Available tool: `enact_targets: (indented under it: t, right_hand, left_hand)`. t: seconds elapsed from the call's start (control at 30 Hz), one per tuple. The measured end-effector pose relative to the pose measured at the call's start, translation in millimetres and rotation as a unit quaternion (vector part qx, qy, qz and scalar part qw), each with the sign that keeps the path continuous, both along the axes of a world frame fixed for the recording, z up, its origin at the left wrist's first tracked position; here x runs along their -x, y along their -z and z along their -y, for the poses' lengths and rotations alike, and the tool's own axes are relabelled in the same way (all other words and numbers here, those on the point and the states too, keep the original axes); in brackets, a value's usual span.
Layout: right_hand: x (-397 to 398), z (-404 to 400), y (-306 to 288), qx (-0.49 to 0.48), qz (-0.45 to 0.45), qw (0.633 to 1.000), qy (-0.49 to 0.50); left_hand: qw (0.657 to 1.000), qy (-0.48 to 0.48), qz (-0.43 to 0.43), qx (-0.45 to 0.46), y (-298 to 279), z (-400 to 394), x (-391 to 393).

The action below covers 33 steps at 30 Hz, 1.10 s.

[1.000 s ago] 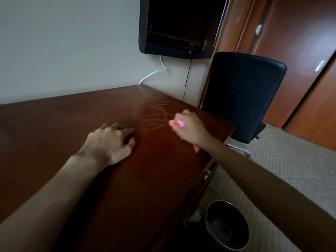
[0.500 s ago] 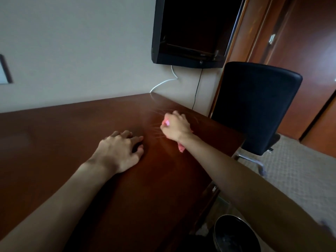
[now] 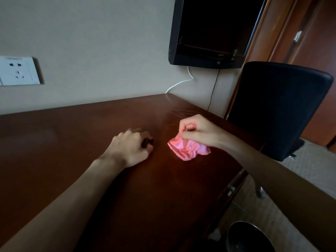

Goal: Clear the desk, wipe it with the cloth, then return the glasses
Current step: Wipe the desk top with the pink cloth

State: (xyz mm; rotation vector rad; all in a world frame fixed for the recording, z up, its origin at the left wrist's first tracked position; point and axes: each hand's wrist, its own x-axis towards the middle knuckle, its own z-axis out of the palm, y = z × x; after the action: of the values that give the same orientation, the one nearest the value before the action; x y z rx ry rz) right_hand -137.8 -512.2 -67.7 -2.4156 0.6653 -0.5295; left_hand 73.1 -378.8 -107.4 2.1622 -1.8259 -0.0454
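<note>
Right hand (image 3: pixel 198 131) pinches the top edge of the pink cloth (image 3: pixel 189 149) between thumb and fingertips, other fingers curled loosely. Cloth is crumpled, hanging from that pinch with its lower part on or just above the desk (image 3: pixel 72 142); can't tell if it touches. It sits near the desk's right end, just right of the left hand.

Left hand (image 3: pixel 132 148) rests palm-down on the desktop, fingers curled under, holding nothing visible. A dark patch shows at its fingertips; can't tell if it's shadow or an object.

Faint streaks on the wood just beyond the right hand, toward the far corner. Rest of the visible desktop is bare brown wood. Glasses not in view.

Around it: black chair (image 3: pixel 276 110) at the right end of the desk, back facing the camera. Wall-mounted TV (image 3: pixel 212 31) above that corner, with a white cable (image 3: pixel 180 82) and a thin black cable dropping from it. Wall socket (image 3: pixel 18 70) at left. Dark bin (image 3: pixel 249 237) on the carpet by the desk's near right side.
</note>
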Motion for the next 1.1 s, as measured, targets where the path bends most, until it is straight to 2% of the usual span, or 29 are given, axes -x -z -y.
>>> enact_targets:
  t: [0.03, 0.07, 0.13, 0.17, 0.2, 0.3, 0.43, 0.57, 0.63, 0.67, 0.7, 0.73, 0.77, 0.8, 0.83, 0.87, 0.9, 0.97, 1.0, 1.03, 1.1]
  right_hand:
    - [0.0, -4.5, 0.1, 0.043, -0.020, 0.999, 0.009]
    - [-2.0, -11.3, 2.5, 0.103, -0.081, 0.991, 0.020]
    - [-8.6, -25.0, 17.3, 0.221, -0.263, 0.936, 0.080]
    - [-12.4, -30.1, 27.4, 0.256, -0.301, 0.911, 0.113]
    - [-15.2, -32.8, 35.8, 0.284, -0.297, 0.902, 0.134]
    - [-19.8, -28.8, 39.3, 0.308, -0.209, 0.917, 0.142]
    - [-36.6, -8.1, 4.8, 0.191, -0.088, 0.958, 0.194]
    - [-49.4, 10.9, -52.4, 0.171, 0.132, 0.955, 0.204]
    - [-36.9, 11.4, -75.9, 0.189, 0.163, 0.948, 0.198]
    - [-27.6, 13.6, -81.4, 0.201, 0.105, 0.954, 0.194]
    - [-19.4, 15.9, -82.7, 0.217, -0.018, 0.956, 0.195]
    - [-13.4, 16.1, -79.8, 0.238, -0.169, 0.935, 0.203]
    - [-9.1, 15.7, -72.7, 0.269, -0.296, 0.891, 0.214]
    - [-6.2, 17.6, -62.6, 0.319, -0.359, 0.849, 0.221]
    - [-6.6, 19.5, -49.3, 0.368, -0.360, 0.829, 0.219]
    - [-9.6, 17.5, -36.6, 0.390, -0.317, 0.839, 0.207]
    - [-13.0, 13.6, -26.4, 0.372, -0.258, 0.874, 0.179]
    - [-19.5, 5.1, -13.3, 0.213, -0.158, 0.959, 0.098]
    - [-20.0, 3.2, -9.5, 0.142, -0.124, 0.980, 0.063]
    - [-19.4, 3.2, -7.8, 0.133, -0.078, 0.987, 0.051]
    - [-14.4, 13.2, -3.7, 0.224, -0.010, 0.969, 0.103]
  left_hand:
    - [1.000, 0.001, 0.002, 0.002, 0.7, 0.5, 1.2]
    - [1.000, 0.002, 0.003, 0.002, 1.4, 0.9, 1.9]
    - [1.000, 0.004, 0.003, 0.004, 2.8, 1.2, 2.0]
    - [1.000, 0.005, 0.003, 0.004, 3.3, 0.9, 1.5]
    - [1.000, 0.006, 0.002, 0.003, 4.0, 1.0, 0.7]
    - [1.000, 0.007, 0.004, 0.008, 6.2, 0.8, 0.3]
    - [1.000, 0.007, 0.003, 0.017, 6.1, 0.9, 1.4]
    - [1.000, 0.005, 0.002, 0.026, 8.8, 0.9, 0.8]
    - [1.000, 0.005, 0.004, 0.029, 9.2, 1.3, 1.2]
    - [1.000, 0.004, 0.004, 0.029, 9.2, 1.3, 1.3]
    - [1.000, 0.002, 0.003, 0.028, 9.5, 1.7, 0.7]
    - [1.000, 0.000, 0.001, 0.027, 9.8, 1.8, 0.3]
    - [1.000, -0.001, 0.000, 0.026, 9.5, 2.0, -0.1]
    - [1.000, 0.000, -0.002, 0.024, 9.1, 2.6, -0.2]
    - [1.000, 0.003, -0.001, 0.022, 9.2, 2.8, 0.0]
    - [1.000, 0.004, -0.001, 0.024, 9.6, 2.6, 0.4]
    - [1.000, 0.005, 0.001, 0.027, 10.0, 2.2, 0.0]
    - [1.000, 0.006, 0.003, 0.027, 10.3, 2.4, -0.4]
    - [1.000, 0.006, 0.004, 0.026, 10.0, 2.2, -0.2]
    - [1.000, 0.006, 0.004, 0.025, 10.1, 2.1, -0.3]
    - [1.000, 0.006, 0.004, 0.027, 10.5, 2.2, -0.1]
